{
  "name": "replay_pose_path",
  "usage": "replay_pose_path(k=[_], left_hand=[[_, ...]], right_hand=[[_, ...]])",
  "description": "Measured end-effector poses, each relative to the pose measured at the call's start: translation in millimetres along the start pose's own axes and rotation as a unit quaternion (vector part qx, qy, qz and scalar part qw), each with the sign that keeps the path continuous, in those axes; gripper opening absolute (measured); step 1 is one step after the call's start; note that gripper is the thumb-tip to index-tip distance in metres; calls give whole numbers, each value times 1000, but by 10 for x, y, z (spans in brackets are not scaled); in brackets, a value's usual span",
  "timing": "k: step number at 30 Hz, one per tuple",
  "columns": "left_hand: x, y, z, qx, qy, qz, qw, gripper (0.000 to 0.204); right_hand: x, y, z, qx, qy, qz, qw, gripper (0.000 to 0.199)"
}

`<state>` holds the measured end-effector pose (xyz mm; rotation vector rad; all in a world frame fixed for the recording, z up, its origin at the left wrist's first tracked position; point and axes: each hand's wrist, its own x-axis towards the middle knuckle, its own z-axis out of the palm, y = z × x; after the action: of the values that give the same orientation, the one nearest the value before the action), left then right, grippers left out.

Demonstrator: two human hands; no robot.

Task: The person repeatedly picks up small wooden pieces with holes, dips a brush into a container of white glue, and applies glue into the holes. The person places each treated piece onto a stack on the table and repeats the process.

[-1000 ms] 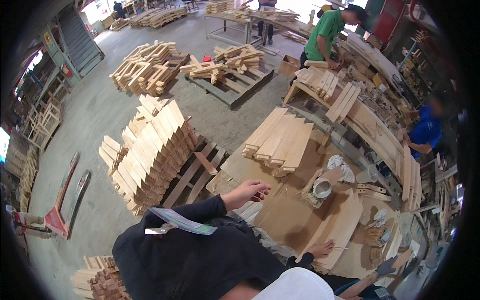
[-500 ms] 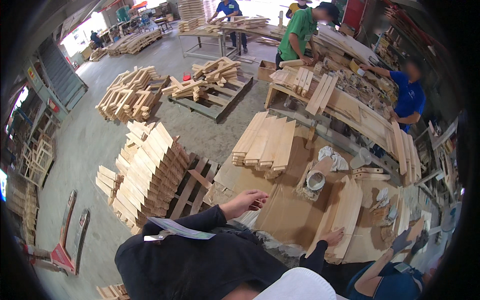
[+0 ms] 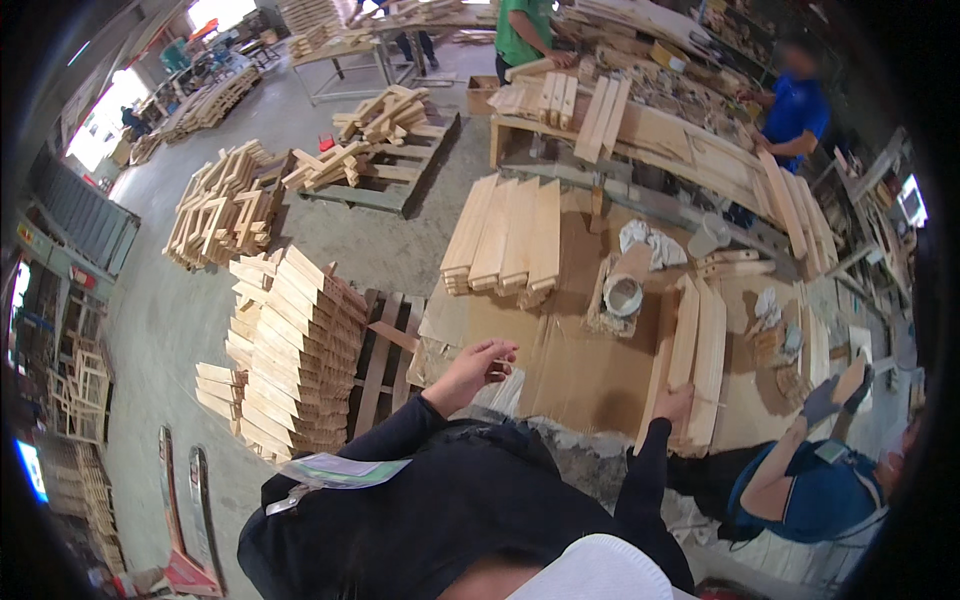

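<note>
My left hand (image 3: 475,375) hovers over the near left edge of the cardboard-covered table (image 3: 570,365). Its fingers are loosely bent and hold nothing. On the right, my right hand (image 3: 675,402) is closed around the near end of a pale wooden board (image 3: 685,330), which stands slightly apart from the boards (image 3: 709,350) beside it. Between my hands and the far side, a round container with a whitish rim (image 3: 622,297) lies tilted on the table. A stack of angled-end boards (image 3: 505,235) sits at the table's far left.
A tall pile of boards (image 3: 290,350) on a pallet (image 3: 378,350) stands left of the table. White rags (image 3: 652,245) lie near the container. A gloved co-worker (image 3: 815,480) holds a piece at right; others work at the far bench (image 3: 660,170). A pallet jack (image 3: 190,560) stands on the floor.
My right hand has gone from lying flat on the boards to gripping one, which has shifted apart from its neighbours. My left hand stays raised, fingers a little more bent. The view has shifted.
</note>
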<state>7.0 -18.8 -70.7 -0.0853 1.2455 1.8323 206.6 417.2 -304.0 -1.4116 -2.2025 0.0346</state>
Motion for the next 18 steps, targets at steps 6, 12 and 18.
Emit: replay_pose_path(k=[6,12,18], left_hand=[[-17,-49,-110,34,25,24,999,22],[253,55,340,228,-82,111,964,32],[662,280,935,53,8,243,969,31]], right_hand=[[-356,-885,-1166,250,-62,157,953,56],[-689,-1792,-2007,398,24,14,917,56],[-905,-2330,-2285,297,12,-233,926,54]])
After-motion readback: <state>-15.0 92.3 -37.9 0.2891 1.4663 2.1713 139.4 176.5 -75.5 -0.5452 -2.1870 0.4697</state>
